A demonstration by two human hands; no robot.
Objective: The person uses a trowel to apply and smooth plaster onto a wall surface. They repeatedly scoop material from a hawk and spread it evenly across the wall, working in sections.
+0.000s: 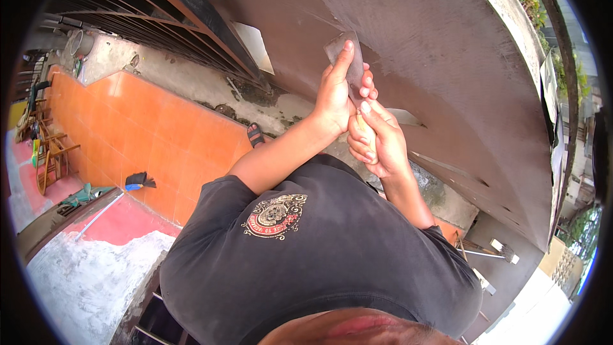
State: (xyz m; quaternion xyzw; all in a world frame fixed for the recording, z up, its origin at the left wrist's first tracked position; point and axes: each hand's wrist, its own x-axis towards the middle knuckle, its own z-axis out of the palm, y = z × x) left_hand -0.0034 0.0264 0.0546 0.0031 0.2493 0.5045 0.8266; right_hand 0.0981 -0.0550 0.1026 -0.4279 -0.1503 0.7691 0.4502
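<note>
A flat scraper with a grey, smudged metal blade (340, 41) and a pale wooden handle (363, 126) is held up in front of a dull brown wall (440, 57). My left hand (340, 89) is closed on the blade, thumb along its face and fingertips round its right edge. Just below it, my right hand (378, 137) wraps round the handle with the thumb uppermost. The far end of the blade shows above my left thumb.
Dark metal railings (140, 6) rise at upper left. Below lie an orange tiled floor (159, 140), a pink-and-white patched floor (89, 268), a broom (137, 180) and wooden chairs (48, 150). My sandalled foot (255, 134) shows. A brush (507, 252) on a pole is at right.
</note>
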